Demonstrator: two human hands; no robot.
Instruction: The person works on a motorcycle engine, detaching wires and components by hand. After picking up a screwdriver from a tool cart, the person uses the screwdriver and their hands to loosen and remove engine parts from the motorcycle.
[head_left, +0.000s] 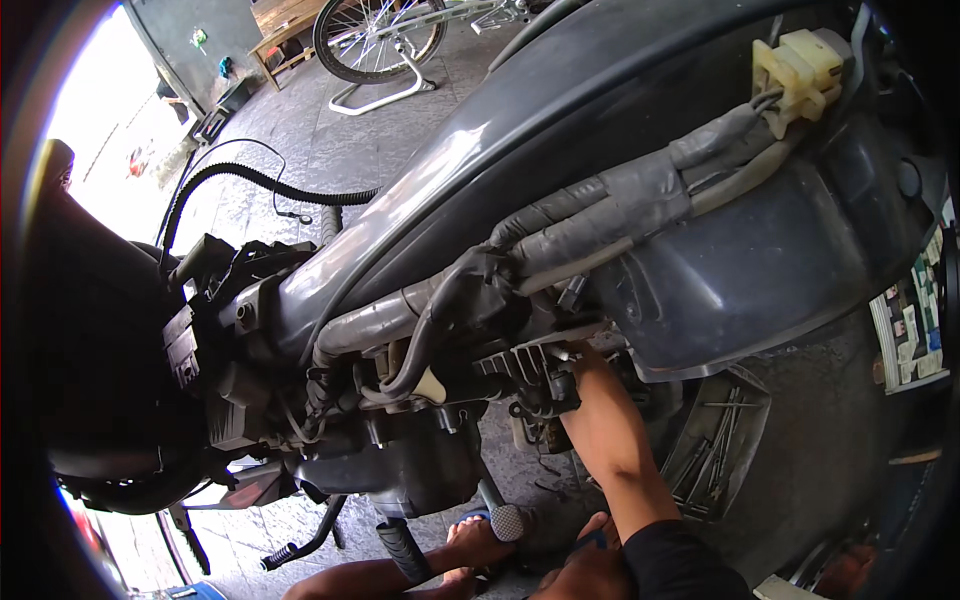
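Note:
My right forearm rises from the lower right and reaches in among the parts under the motorcycle's grey frame cover (440, 150). Only the back end of my right hand (590, 368) shows, beside a finned dark metal part (520, 365); its fingers are hidden behind the parts. Above it runs a thick tape-wrapped wiring harness (600, 220), ending at a yellowed plastic connector (800, 75) at the upper right. A dark grey fuel tank or similar rounded shell (740, 265) lies just right of my hand. My left hand is out of view.
A metal tray (755, 420) with several long tools sits on the floor to the right. A footpeg (403, 550) and a pedal (508, 522) jut out near my feet. A bicycle wheel (345, 40) and a wooden bench (285, 25) stand behind.

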